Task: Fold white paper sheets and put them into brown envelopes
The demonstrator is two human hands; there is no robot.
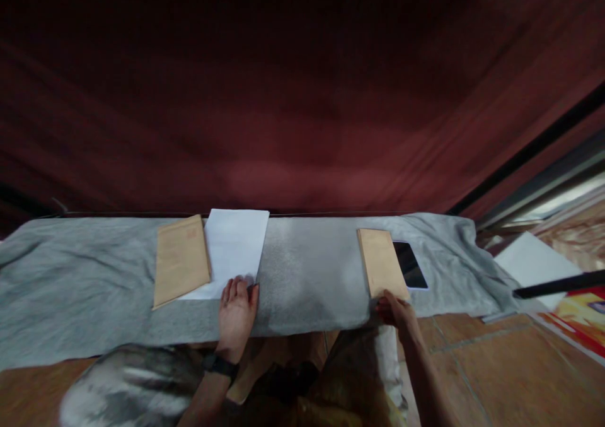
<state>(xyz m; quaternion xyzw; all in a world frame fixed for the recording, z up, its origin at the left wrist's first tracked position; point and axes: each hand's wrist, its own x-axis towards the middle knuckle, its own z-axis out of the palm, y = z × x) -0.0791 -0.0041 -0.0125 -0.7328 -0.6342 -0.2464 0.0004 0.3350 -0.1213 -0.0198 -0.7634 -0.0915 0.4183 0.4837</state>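
My left hand (237, 304), with a dark watch (221, 365) at the wrist, rests on the near right corner of the white paper (236, 241). Its fingers lie over the sheet, a little bent, with the thumb by the paper's edge. Left of it, a larger brown envelope (182, 263) overlaps the paper. My right hand (394, 310) pinches the near end of a narrower brown envelope (382, 260), possibly a small stack. That envelope partly covers a dark-screened phone (410, 264).
A grey cloth (307, 269) covers the long narrow surface. Behind it rises a dark red fabric wall (302, 130). To the right are a black bar (558, 285), a white flat sheet (536, 266) and a red-and-yellow printed item (583, 316). Below lies a tiled floor (510, 357).
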